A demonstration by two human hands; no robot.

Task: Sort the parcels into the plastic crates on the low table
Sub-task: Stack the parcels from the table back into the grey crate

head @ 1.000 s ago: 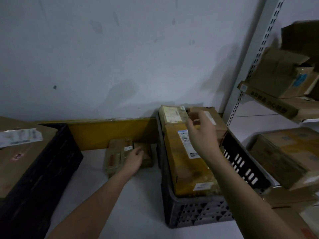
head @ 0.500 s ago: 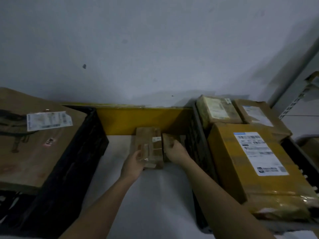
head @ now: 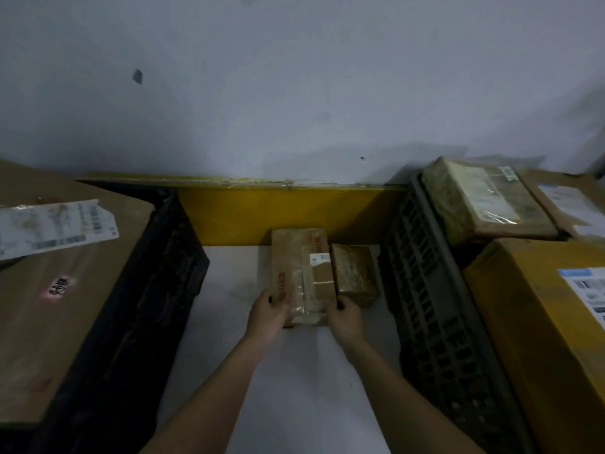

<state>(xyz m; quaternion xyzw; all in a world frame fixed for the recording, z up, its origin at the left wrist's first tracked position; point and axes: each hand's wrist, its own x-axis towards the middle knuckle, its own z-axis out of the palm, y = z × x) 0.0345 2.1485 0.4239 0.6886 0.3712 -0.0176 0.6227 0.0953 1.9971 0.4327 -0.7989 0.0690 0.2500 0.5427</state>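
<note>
A long brown taped parcel [head: 299, 267] lies on the white low table [head: 294, 371] between two crates. My left hand [head: 266, 314] grips its near left corner, thumb on top. My right hand [head: 345, 317] grips its near right corner. A smaller brown parcel [head: 355, 273] sits right beside it, touching. The black crate [head: 137, 306] on the left holds a big brown box [head: 49, 306] with a loose white label. On the right, a grey crate [head: 432, 306] holds a yellow box [head: 540, 339] and a taped parcel [head: 481, 201].
A yellow board [head: 278, 211] runs along the wall behind the table. Another brown box [head: 569, 204] with a white label sits at the far right in the grey crate. The grey wall stands close behind everything.
My right hand left the boxes in the grey crate and came down to the long parcel. Both hands now grip its near end, and the view has moved closer and lower.
</note>
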